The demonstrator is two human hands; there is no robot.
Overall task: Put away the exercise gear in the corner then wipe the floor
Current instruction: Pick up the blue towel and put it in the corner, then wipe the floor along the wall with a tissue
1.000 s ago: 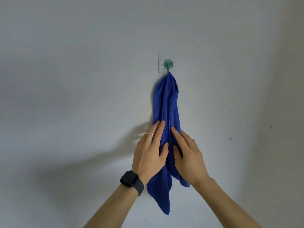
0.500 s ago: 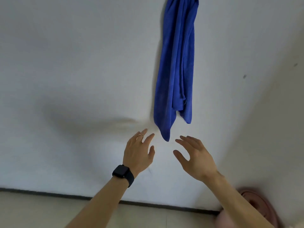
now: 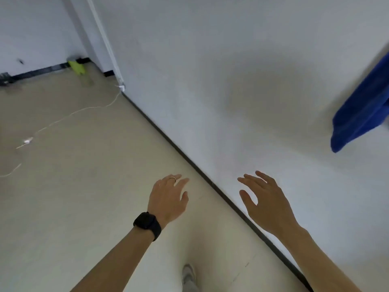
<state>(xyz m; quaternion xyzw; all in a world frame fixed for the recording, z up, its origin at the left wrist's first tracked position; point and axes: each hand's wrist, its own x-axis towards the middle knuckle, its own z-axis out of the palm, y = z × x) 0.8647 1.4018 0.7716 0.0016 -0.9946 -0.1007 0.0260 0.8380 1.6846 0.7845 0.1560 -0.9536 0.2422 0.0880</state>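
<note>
Right now your left hand (image 3: pixel 168 199) hovers on the floor (image 3: pixel 84 207) side of the black baseboard (image 3: pixel 189 157), fingers loosely spread and holding nothing. It has a black smartwatch (image 3: pixel 147 225) at the wrist and a thin ring (image 3: pixel 173 178) on one finger. Your right hand (image 3: pixel 267 201) is on the wall (image 3: pixel 210 60) side of the baseboard, fingers also relaxed, apart and empty. The blue cloth (image 3: pixel 362 108) hangs against the wall well above the baseboard, far from both hands, its top cut off at the frame edge. A pale shoe (image 3: pixel 188 275) stands just floor-side of the baseboard. A white cable (image 3: pixel 63 119) trails from the baseboard's far end across the floor. Beyond that end lies a blurred yellow-green object (image 3: pixel 76 67).
</note>
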